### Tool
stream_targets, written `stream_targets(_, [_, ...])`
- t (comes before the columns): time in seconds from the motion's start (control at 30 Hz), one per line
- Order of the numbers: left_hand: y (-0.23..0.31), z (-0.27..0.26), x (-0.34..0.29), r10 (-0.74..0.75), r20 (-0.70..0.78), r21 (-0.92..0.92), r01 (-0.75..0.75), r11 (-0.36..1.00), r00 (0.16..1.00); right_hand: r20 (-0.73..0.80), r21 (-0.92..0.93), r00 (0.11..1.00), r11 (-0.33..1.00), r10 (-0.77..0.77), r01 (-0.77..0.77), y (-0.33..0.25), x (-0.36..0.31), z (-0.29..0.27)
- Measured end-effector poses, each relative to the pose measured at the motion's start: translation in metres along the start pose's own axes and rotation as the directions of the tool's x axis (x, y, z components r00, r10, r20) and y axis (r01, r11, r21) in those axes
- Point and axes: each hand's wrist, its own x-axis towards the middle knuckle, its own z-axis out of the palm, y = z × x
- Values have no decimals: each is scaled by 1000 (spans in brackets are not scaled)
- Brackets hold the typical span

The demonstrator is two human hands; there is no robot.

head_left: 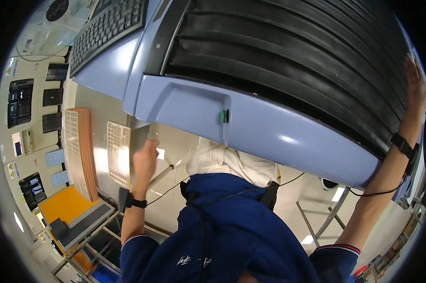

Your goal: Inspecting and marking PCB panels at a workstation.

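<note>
A large blue machine [288, 127] with black ribbed bellows [279, 52] stands right in front of me. At the far right, my right hand [416, 82] lies with its fingers stretched out along the machine's side edge; it holds nothing that I can see. My left hand [145, 162] hangs low beside the machine's front left corner, its fingers curled closed. Whether anything sits inside those fingers is hidden. Just left of it a board with rows of small holes [118, 153] stands on edge. A green switch [224, 116] sits in the recess of the machine's front panel.
A black keyboard [110, 35] rests on the machine's left shelf, near a fan [57, 10]. Left stand a stack of tan panels [81, 153] and a cart with an orange top [69, 205]. A metal frame [328, 221] stands at lower right. Black cables run from both wrist straps.
</note>
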Motion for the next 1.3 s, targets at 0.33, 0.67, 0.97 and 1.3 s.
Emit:
stream_targets(0.33, [118,-125,9,657,-435,-33,-740,672,616,86,349,990,927,112,-135,-46,-54,57])
stream_targets(0.67, [322,-143,166,675,-580,-248,-889,385,455,246,99,951,981,-186,167,-104,-103,94])
stream_targets(0.97, [315,-118,189,597,-575,-112,-777,620,559,300,-17,927,970,-226,242,-122,-106,93])
stream_targets(1.3, [309,-109,205,704,-329,-93,-764,639,629,655,-109,725,924,-212,368,-132,-118,108])
